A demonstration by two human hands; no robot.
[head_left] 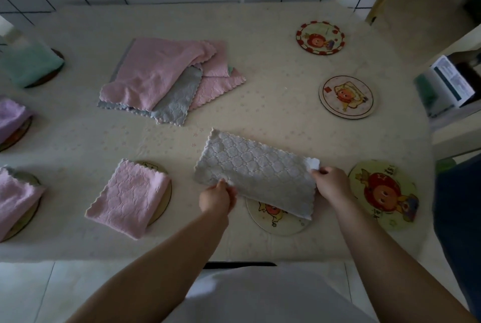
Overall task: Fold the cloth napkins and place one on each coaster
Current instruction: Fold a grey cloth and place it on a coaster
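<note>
Grey quilted cloth napkin (256, 173), folded once into a strip, held just above the near round cartoon-print coaster (276, 220) on the cream-clothed surface (273, 114). Left hand (217, 199) pinches its near-left edge; right hand (331, 183) pinches the right corner. The fabric looks light, soft and limp, so it is best held at corners and hems. Unfolded pink and grey napkins (166, 79) lie heaped far left; three coasters on the right are bare, and a folded pink napkin (127, 197) covers the near-left coaster
</note>
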